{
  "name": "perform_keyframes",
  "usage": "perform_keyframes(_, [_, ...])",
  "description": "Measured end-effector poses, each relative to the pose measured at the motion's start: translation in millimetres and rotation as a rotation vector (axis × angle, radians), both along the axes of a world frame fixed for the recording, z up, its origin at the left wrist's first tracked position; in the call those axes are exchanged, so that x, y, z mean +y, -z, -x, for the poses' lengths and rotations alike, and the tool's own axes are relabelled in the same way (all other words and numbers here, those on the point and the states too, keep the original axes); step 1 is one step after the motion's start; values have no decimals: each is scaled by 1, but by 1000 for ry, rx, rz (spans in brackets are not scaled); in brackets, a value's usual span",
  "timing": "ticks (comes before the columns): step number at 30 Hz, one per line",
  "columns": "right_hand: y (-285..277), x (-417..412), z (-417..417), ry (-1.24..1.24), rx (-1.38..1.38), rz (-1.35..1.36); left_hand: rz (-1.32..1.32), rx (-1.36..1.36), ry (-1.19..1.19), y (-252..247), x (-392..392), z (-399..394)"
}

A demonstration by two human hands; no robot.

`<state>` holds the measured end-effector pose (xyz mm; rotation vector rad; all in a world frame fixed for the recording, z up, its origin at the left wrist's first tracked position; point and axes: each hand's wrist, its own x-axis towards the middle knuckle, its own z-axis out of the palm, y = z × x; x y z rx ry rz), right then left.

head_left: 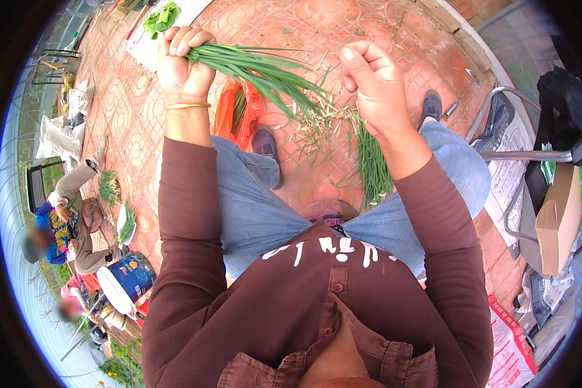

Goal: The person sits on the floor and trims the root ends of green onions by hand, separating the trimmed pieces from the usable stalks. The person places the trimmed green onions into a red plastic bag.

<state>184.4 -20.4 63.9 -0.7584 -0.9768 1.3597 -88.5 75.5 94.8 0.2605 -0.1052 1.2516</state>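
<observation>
My left hand (pixel 186 63) is raised at the upper left, gripping a bunch of garlic chives (pixel 266 77) by one end. The long green leaves fan out to the right, towards my right hand (pixel 373 82). That hand is held up with its fingers curled and the thumb against them; nothing shows in it. Below it, a pile of chives (pixel 373 165) lies on the brick paving, partly hidden by my forearm. Dry stalk trimmings (pixel 320 121) are scattered between my feet. Beside my left shoe, an orange plastic bag (pixel 227 109) holds more stalks.
A leafy green vegetable (pixel 161 19) rests on a white sheet at the top left. At left, two people sit near chive bundles (pixel 109 188) and a blue bucket (pixel 133 276). A metal-framed chair (pixel 528 155) and a cardboard box (pixel 557 218) stand at right. A knife (pixel 473 76) lies on the paving.
</observation>
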Motion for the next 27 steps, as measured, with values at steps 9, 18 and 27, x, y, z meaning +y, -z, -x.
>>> perform_keyframes(9, [-4,7,-29,-228,-21,249,105,67,-193,0,6,20])
perform_keyframes(18, [-6,-2,-16,-543,-417,92,49,99,-182,4,7,32])
perform_keyframes(27, [5,4,-14,170,-141,57,-3,90,-187,0,8,49])
